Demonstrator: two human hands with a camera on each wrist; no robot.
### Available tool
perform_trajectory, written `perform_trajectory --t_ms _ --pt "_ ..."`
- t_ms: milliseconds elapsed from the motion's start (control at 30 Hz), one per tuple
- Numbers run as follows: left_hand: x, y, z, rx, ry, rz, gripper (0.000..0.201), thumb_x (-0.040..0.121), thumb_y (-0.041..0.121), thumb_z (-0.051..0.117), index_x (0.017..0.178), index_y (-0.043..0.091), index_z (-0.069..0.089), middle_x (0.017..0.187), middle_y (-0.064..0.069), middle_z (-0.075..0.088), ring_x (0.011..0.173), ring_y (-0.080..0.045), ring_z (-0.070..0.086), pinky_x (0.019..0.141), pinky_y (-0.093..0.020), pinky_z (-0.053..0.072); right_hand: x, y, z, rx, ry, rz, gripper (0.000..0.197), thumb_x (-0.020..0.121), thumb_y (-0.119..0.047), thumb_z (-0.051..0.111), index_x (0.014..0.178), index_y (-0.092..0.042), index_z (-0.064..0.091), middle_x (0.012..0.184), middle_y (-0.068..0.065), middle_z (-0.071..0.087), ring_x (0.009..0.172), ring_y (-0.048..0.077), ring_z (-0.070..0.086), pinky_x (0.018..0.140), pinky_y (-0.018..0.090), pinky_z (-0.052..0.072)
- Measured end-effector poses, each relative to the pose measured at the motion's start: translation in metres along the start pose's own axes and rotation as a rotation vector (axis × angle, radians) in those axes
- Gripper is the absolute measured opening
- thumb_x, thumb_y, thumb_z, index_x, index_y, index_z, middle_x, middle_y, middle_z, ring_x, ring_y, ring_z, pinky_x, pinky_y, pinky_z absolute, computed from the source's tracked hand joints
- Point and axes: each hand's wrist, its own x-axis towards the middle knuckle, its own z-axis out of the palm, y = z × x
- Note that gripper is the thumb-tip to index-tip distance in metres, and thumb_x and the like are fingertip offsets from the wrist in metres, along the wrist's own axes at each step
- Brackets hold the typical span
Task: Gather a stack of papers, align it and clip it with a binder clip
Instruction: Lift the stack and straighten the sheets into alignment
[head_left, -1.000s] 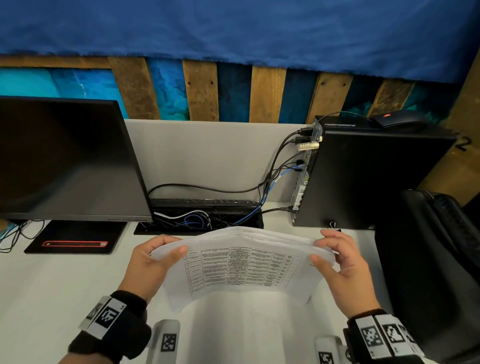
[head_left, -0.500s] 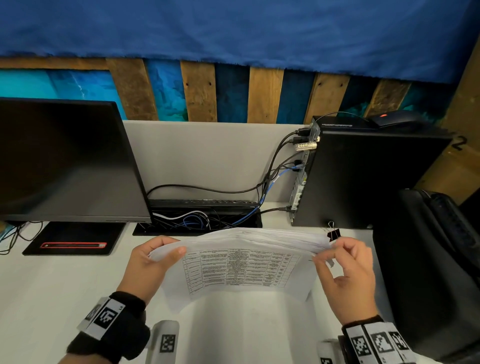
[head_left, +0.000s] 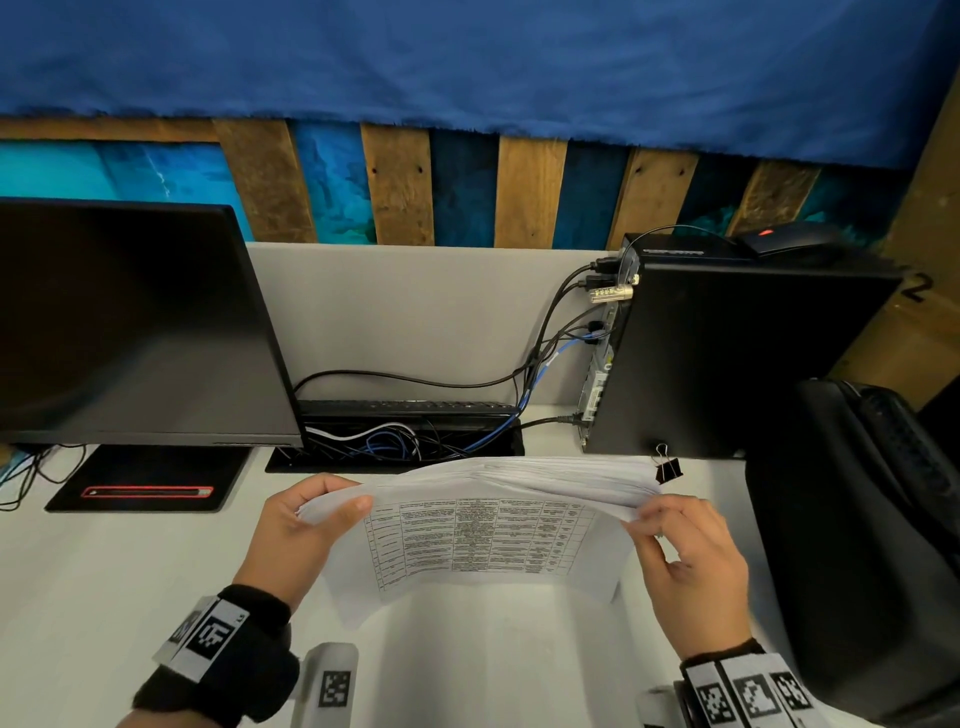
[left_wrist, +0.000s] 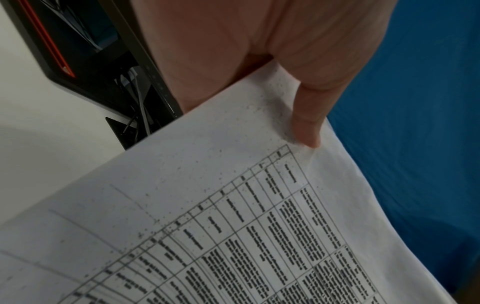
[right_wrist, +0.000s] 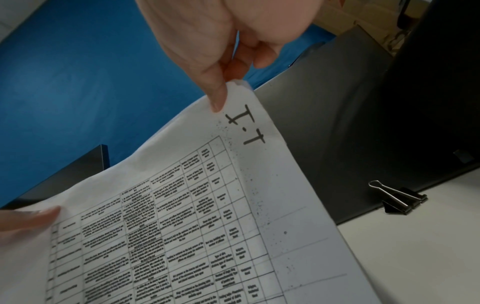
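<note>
White printed sheets form a stack of papers (head_left: 511, 480) held upright on its lower edge over a pale desk (head_left: 104, 582), with a printed table facing the person. The stack bows upward in the middle, and its top edges fan slightly apart.

The left hand (head_left: 301, 530) grips the stack's left end, thumb pressed on the near face and fingers curled behind the sheets. In the left wrist view, the thumb (left_wrist: 309, 125) lies flat against the top sheet just above the table's corner.

The right hand (head_left: 685, 561) holds the stack's top right corner, pinching it between the thumb on the near face and the curled fingers behind. In the right wrist view, the thumb tip (right_wrist: 217, 98) sits beside a handwritten "I.T" near that corner.

A black binder clip (head_left: 667, 467) with silver wire handles rests on the desk just beyond the stack's right end, touching neither hand, close against the foot of a black computer tower (head_left: 737, 358). A black mouse (head_left: 784, 241) sits on top of the tower.

On the far left stands a dark monitor (head_left: 130, 322) on a black base with a red stripe. Between monitor and tower, black, blue and white cables (head_left: 395, 441) gather in a tray at the desk's far edge. A black backpack (head_left: 857, 519) sits at the right.
</note>
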Motion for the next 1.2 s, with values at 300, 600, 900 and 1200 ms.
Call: perform_trajectory --t_ms 300,600,900,1200 --pt "0.0 0.001 0.0 -0.001 -0.002 -0.01 0.012 0.081 0.011 0.07 0.071 0.016 0.07 0.075 -0.003 0.072 0.075 -0.026 0.062 0.066 -0.034 0.048 -0.003 -0.012 -0.006 0.14 -0.129 0.194 0.021 0.082 -0.051 0.051 0.072 -0.033 0.049 0.099 -0.036 0.06 0.093 -0.001 0.053 0.062 0.02 0.041" --pt "0.001 0.003 0.002 -0.017 0.003 -0.012 0.005 0.082 0.006 0.067 0.078 0.005 0.069 0.072 0.003 0.072 0.073 -0.023 0.062 0.065 -0.031 0.047 -0.002 -0.005 -0.009 0.198 -0.18 0.316 0.023 0.081 -0.016 0.069 0.086 -0.036 0.06 0.094 -0.017 0.067 0.083 0.016 0.059 0.042 0.006 0.038" --pt "0.001 0.004 0.001 -0.003 -0.015 -0.01 0.013 0.082 0.006 0.068 0.071 0.014 0.07 0.074 -0.001 0.071 0.074 -0.024 0.062 0.067 -0.034 0.048 0.002 -0.008 -0.012 0.16 -0.244 0.298 0.039 0.077 -0.019 0.074 0.091 -0.048 0.052 0.088 -0.011 0.063 0.093 -0.001 0.053 0.057 0.001 0.042" --pt "0.0 0.007 0.001 -0.034 -0.013 -0.022 0.008 0.067 0.025 0.069 0.069 0.017 0.069 0.072 0.001 0.071 0.073 -0.024 0.062 0.066 -0.035 0.048 -0.002 0.001 -0.009 0.098 -0.34 0.265 0.036 0.067 -0.021 0.082 0.094 -0.033 0.061 0.103 -0.026 0.056 0.095 -0.004 0.049 0.077 0.02 0.042"
